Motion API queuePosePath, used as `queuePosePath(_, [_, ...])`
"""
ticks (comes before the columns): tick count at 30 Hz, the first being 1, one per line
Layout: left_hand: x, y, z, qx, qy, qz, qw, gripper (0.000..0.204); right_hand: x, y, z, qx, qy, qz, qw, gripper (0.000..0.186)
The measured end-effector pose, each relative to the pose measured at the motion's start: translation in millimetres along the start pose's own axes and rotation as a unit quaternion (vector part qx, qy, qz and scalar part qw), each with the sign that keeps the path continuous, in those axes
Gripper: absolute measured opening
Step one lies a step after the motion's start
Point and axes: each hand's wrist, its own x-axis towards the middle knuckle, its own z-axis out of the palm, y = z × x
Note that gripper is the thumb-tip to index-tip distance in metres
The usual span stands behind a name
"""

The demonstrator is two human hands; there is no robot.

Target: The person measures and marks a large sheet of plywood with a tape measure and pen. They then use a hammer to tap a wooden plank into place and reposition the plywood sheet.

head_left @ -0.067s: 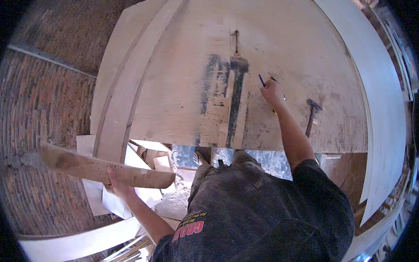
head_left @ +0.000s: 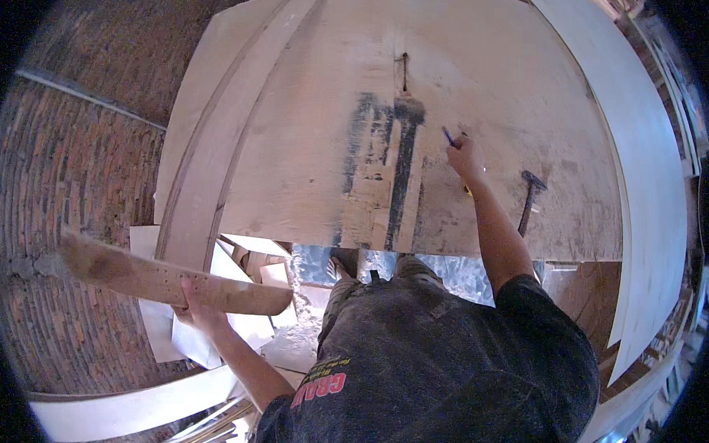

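My left hand (head_left: 204, 311) grips a long wooden board (head_left: 165, 273) with rounded ends and small holes near its middle. The board is held out to the left, past the near left corner of a plywood worktable (head_left: 306, 168). Over the right half of that table, my right hand (head_left: 465, 159) is closed around a blue pen (head_left: 449, 135), which points up and to the left. Something small and yellow (head_left: 468, 190) shows partly beside my right wrist; I cannot make out what it is. To the right of my forearm lies a hammer (head_left: 531, 188) on the tabletop.
A long wooden strip (head_left: 211, 148) lies along the table's left side. Dark stains and a narrow slot (head_left: 405, 71) mark the middle. Pale sheets (head_left: 648, 133) stand along the right side. A brick surface (head_left: 65, 216) is at left, with white offcuts (head_left: 156, 322) below the table corner.
The board has shifted slightly left and up in my left hand. My right hand with the pen has moved a little to the right. The view itself has shifted slightly.
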Motion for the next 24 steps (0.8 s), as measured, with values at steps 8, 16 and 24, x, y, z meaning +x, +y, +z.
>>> queuePosePath(8, [25, 18, 82, 0.168, -0.159, 0.297, 0.926, 0.045, -94, -116, -47, 0.406, -0.086, 0.028, 0.909, 0.021])
queuePosePath(16, [60, 16, 111, 0.312, -0.503, 0.576, 0.564, 0.058, -238, -186, -53, 0.731, -0.164, 0.086, 0.656, 0.049])
queuePosePath(24, [65, -107, 58, 0.314, -0.573, 0.576, 0.492, 0.049, -294, -169, 75, 0.611, -0.059, 0.297, 0.731, 0.020])
